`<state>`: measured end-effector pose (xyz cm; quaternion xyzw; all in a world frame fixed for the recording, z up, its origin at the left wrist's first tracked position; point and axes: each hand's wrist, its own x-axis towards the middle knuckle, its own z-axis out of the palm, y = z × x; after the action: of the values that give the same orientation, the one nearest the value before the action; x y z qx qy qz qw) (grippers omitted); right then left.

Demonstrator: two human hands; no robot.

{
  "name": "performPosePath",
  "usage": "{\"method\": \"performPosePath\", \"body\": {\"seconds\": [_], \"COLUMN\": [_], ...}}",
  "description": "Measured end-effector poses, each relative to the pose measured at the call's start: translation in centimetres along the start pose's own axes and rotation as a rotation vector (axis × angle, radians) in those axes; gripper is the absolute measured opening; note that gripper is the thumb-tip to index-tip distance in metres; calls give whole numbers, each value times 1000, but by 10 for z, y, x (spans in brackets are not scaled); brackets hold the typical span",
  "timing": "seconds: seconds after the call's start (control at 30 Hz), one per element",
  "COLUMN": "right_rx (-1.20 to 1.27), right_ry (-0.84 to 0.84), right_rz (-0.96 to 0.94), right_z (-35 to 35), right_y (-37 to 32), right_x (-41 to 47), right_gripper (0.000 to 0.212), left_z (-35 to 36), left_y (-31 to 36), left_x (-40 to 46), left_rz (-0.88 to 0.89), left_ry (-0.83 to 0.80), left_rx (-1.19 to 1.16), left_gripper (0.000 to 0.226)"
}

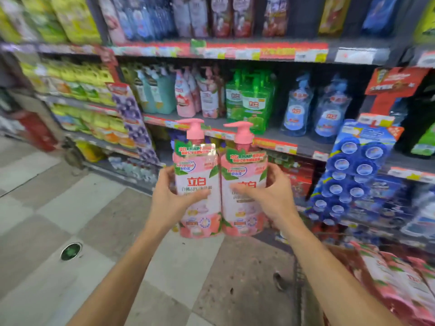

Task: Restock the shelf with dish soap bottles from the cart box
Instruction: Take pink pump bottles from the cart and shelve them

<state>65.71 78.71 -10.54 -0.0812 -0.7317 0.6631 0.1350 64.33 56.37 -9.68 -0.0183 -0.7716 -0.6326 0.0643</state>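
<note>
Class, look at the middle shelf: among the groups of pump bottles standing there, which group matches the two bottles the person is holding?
The pink peach-label bottles, standing between the teal bottles and the green bottles: only they share the pink colour of the two held bottles.

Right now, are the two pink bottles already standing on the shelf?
No, the left hand and right hand hold the pink bottles up in front of the shelf.
</note>
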Motion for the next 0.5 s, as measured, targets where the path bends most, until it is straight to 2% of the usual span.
{"method": "performPosePath", "body": {"seconds": [0.17, 0.27, 0.4, 0.5], "right_rx": [3, -7, -13, 4], "right_ry": [-54, -74, -91, -82], "right_rz": [-82, -108, -157, -171], "right_z": [52, 79, 118, 147], "right_y": [-28, -43, -61, -68], "right_x": [21, 41, 75, 108], "right_gripper": [73, 74, 64, 73], "left_z": [-54, -75, -102, -118], "left_y": [14, 20, 23, 27], "left_x": [25, 48, 90, 129], "left_rz": [34, 41, 67, 80], "left_ry": [72, 89, 131, 142], "left_rx": [-8, -13, 25, 30], "left_gripper": [86, 86, 88, 94]}}
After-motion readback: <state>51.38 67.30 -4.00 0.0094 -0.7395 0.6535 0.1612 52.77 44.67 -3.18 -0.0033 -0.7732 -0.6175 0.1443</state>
